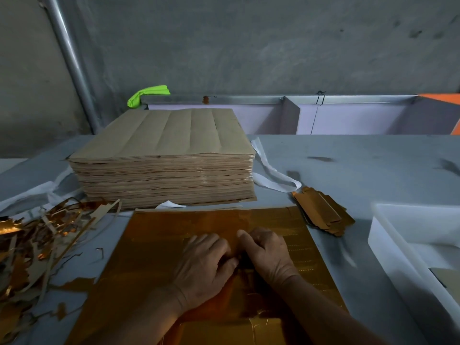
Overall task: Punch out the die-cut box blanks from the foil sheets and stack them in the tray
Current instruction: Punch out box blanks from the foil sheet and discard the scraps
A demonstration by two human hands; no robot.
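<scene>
The white rectangular plastic tray (388, 245) at the right edge of the frame holds a tan card piece (441, 278) near its lower end. At lower centre, a gold foil sheet (154, 257) lies on the grey worktop (348, 165). The left hand (204, 265) and right hand (267, 252) grip it with curled fingers, thumbs meeting. A pile of gold punched blanks (323, 215) lies between sheet and tray.

**Foil sheet gripped mid-sheet; blanks and tray to the right**

Gold foil sheet (159, 247) lies flat, shiny side up. Left hand (204, 265) and right hand (268, 255) pinch it near its middle. Loose fanned pile of gold box blanks (323, 215) sits beyond-right of the grip, at the sheet's far corner. White tray (388, 235) is right of the grip. Tall stack of sheets (169, 135), brown side up, is beyond the grip, leftward.
</scene>
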